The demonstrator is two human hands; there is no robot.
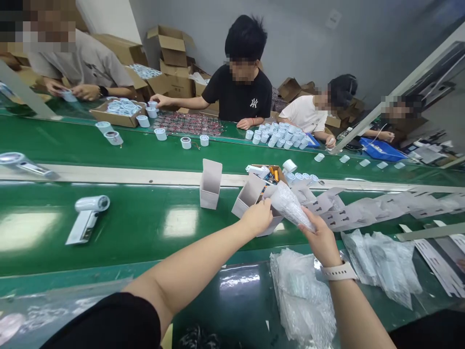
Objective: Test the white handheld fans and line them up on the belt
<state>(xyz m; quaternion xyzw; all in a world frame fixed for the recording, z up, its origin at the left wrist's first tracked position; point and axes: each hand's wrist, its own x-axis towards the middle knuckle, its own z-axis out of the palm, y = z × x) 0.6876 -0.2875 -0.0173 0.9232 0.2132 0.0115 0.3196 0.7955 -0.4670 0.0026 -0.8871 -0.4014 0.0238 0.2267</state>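
At one o'clock, your right hand (321, 241) is clasping a bubble-wrapped bundle (290, 206) — long axis slanting ten-to-four — while your left hand (257, 216), grip unclear, is curling by an open carton (250, 192) at the bundle's nine o'clock.

Near belt (134, 237): open lane mid-surface from the white handheld device (83, 224) near its left end to the upright open box (209, 191) by its far edge, though the left forearm (203, 259) cuts across the near edge. Right of that box it's jammed: left hand (258, 217), right hand (320, 237) and bubble-wrapped pack (290, 202) crowd the tilted open box (242, 204), battery carton (276, 175) behind, box row (363, 213) running on toward the right end. Bench (243, 298) along near edge: pouch piles (303, 295) flank the right wrist, bare patch left of them.
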